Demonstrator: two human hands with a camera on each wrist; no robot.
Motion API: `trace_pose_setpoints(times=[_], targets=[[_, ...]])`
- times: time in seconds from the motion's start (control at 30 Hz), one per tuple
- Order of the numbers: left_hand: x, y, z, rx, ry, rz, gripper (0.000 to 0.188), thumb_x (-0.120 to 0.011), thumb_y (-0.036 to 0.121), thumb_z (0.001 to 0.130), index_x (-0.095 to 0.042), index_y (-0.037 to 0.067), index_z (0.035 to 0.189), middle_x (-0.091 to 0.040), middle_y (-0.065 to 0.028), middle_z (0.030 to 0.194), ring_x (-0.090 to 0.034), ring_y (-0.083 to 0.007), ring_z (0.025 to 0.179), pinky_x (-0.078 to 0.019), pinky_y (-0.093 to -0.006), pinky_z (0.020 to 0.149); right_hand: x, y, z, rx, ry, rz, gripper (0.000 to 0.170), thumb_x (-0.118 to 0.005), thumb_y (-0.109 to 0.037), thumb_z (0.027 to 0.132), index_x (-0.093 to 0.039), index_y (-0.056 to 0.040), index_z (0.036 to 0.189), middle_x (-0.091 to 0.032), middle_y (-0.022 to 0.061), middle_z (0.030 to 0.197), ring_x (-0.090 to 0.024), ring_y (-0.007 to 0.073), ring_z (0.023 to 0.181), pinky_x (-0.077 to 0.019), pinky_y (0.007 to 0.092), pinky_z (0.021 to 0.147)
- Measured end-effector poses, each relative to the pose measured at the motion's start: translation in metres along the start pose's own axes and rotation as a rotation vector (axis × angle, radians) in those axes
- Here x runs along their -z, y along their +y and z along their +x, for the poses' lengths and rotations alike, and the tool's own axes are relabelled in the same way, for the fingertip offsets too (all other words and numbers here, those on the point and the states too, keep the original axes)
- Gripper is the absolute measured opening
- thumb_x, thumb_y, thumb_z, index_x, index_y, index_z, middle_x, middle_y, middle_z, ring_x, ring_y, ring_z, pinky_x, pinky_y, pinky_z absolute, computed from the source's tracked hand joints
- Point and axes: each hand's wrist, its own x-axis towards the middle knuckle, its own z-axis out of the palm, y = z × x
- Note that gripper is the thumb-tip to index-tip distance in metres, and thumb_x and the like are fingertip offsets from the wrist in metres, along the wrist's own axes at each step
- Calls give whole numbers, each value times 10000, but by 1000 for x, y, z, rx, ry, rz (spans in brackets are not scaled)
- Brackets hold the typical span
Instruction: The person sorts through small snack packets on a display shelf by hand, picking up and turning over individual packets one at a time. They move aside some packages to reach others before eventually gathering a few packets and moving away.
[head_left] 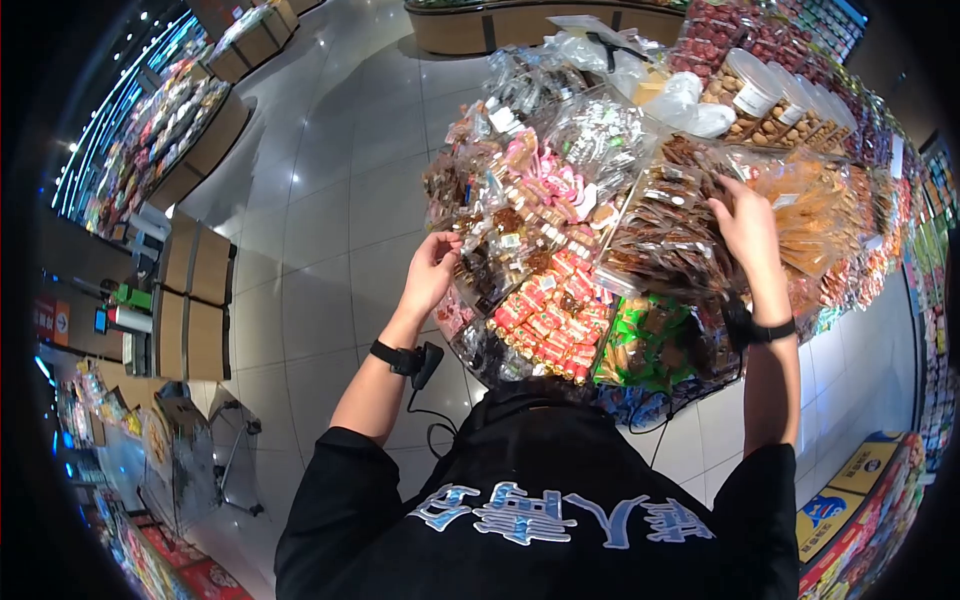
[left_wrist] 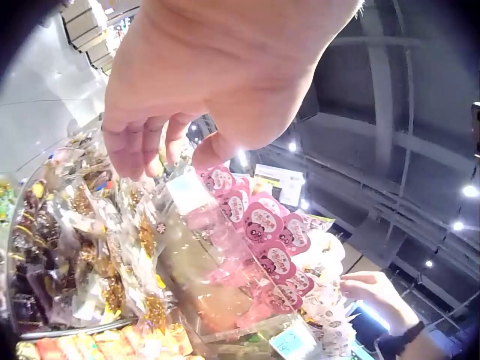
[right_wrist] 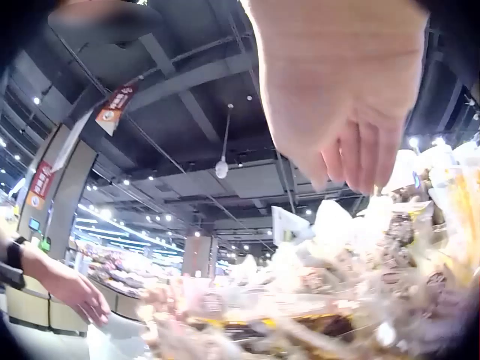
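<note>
My left hand (head_left: 430,275) hangs at the left edge of a heaped snack display, fingers loosely bent. In the left wrist view, its fingertips hover around wrapped brown snacks (left_wrist: 97,247) and a clear divider (left_wrist: 214,285) with a white label (left_wrist: 187,191). Pink panda-printed packets (left_wrist: 262,225) stand beyond that divider. On the display's right side, my right hand (head_left: 750,225) reaches over dark brown snack packets (head_left: 665,235), fingers slanting down right at them. The right wrist view shows those fingers fairly straight, thumb alongside, above blurred, overexposed wrapped snacks (right_wrist: 390,277).
Red-wrapped sweets (head_left: 555,315) and green packets (head_left: 645,340) fill the near compartments. Round tubs of nuts (head_left: 750,95) stand at the back right, near orange packets (head_left: 810,210). Tiled floor (head_left: 310,200) runs along the left, with a cart (head_left: 235,455) there.
</note>
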Motion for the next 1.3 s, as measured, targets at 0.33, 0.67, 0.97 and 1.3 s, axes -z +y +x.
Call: trace_pose_setpoints(times=[0.33, 0.67, 0.97, 1.3], targets=[[0, -69, 37, 209, -20, 397, 391, -645, 218, 910, -592, -28, 1209, -695, -194, 1154, -666, -308, 1091, -504, -393, 968, -92, -171, -116, 430, -147, 574, 182, -696, -133, 873, -693, -54, 1037, -697, 124, 1097, -692, 285, 965, -582, 377, 802], [-50, -42, 75, 160, 56, 592, 467, -746, 406, 817, -700, 7, 1055, -748, -175, 983, -725, -319, 932, -550, -410, 868, -252, -190, -122, -20, -264, 149, 789, -767, -290, 831, -397, -31, 1478, -401, 256, 1482, -475, 406, 1295, -450, 503, 1028], [-65, -67, 110, 326, -65, 377, 423, -845, 459, 725, -718, 66, 816, -754, -154, 879, -736, -302, 860, -555, -403, 817, -278, -193, -115, -131, -217, 94, 648, -643, -96, 814, -452, -19, 1429, -524, 202, 1372, -573, 391, 1150, -522, 479, 920], [-73, -48, 105, 464, -78, -257, 204, -754, 140, 898, -624, -17, 906, -674, -106, 744, -690, -199, 620, -574, -295, 549, -280, -178, -123, -135, -69, 11, 482, -604, -137, 873, -584, -115, 1354, -679, 144, 980, -683, 326, 869, -580, 431, 712]])
